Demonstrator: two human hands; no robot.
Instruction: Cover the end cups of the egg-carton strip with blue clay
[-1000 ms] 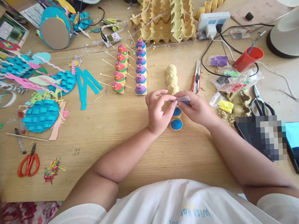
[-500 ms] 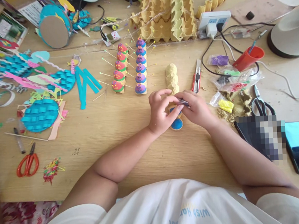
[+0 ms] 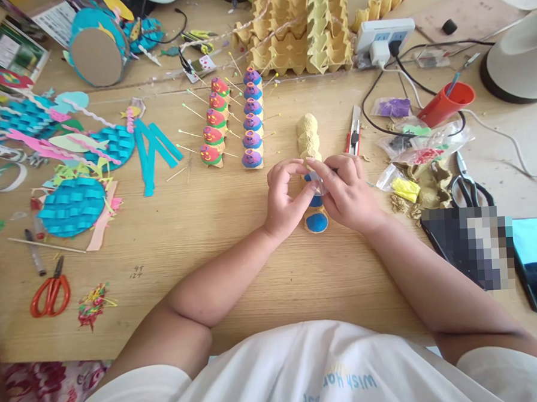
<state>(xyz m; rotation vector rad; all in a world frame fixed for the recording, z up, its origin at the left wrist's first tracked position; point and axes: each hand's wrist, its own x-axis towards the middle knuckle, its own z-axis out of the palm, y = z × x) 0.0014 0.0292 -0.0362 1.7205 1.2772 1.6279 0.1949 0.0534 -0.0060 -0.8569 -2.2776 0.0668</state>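
My left hand point(image 3: 284, 197) and my right hand point(image 3: 346, 191) meet at the middle of the wooden table point(image 3: 236, 268), pinching a small clear plastic piece point(image 3: 318, 185) between their fingertips. They hover over a strip of egg-carton cups point(image 3: 309, 140); its near cups are covered in blue point(image 3: 317, 222), its far cups are bare and pale yellow. Both hands partly hide the middle cups. Left of it stand two finished painted cup rows, a red-green one point(image 3: 213, 129) and a purple-blue one point(image 3: 252, 121), with pins sticking out.
A box cutter point(image 3: 353, 139) lies right of the strip. Small bags of coloured clay point(image 3: 405, 188), black scissors point(image 3: 468, 184), a red cup point(image 3: 446, 105) and a power strip point(image 3: 383, 36) sit to the right. Egg cartons point(image 3: 300, 31) are stacked behind. Orange scissors point(image 3: 51, 293) and blue paper crafts point(image 3: 73, 205) lie left.
The right hand has shifted left and turned over the cups. The clear piece, held flat a second ago, is now tucked between both hands' fingertips.
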